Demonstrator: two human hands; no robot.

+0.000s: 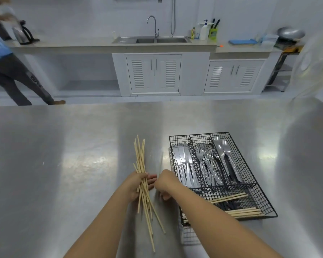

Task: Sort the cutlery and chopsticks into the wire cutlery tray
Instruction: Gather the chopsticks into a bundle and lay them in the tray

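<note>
Head view: left grip (136,185) closed on chopstick bundle (141,175); right grip (165,183) curled, empty, beside wire tray (257,192); bare bench (63,155) leftward.

You have one wire tray (254,185) with four compartments: three lengthwise and one across the near end. Two spoons (224,148) show clearly; the knives (184,164) and forks (203,157) overlap too much to count. Your left hand (136,185) holds roughly ten chopsticks (141,161).

Surface: brushed stainless-steel table (67,149); bearing: black wire cutlery tray (263,198), right of centre; elsewhere: bare, reflective, faint smears near centre
</note>
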